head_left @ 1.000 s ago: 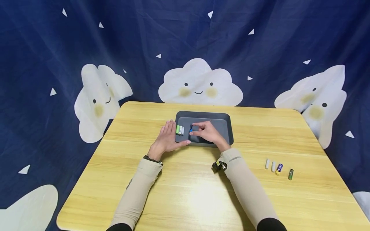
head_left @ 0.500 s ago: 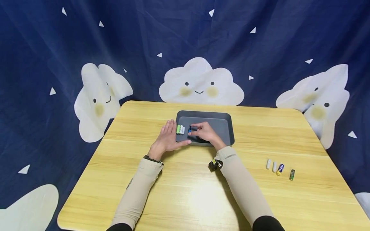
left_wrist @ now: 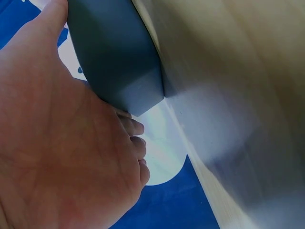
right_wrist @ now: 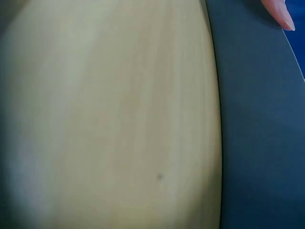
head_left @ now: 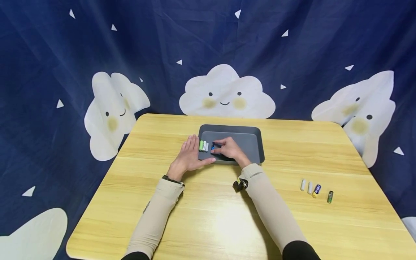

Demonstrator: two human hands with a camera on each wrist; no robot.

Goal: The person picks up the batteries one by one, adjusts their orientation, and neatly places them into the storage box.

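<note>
Pinching a black-and-blue battery [head_left: 212, 146] between thumb and fingertips, the right hand [head_left: 229, 148] holds it at the left part of the gray tray [head_left: 250, 141], just right of a row of green and white batteries [head_left: 203, 146]. The left hand [head_left: 190, 156] rests against the tray's near left corner, fingers straight and together, thumb spread wide along the near rim.

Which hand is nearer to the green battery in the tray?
Left. The left hand is just left of the green battery; the right hand is farther, to its right, pinching a blue-and-black battery.
</note>
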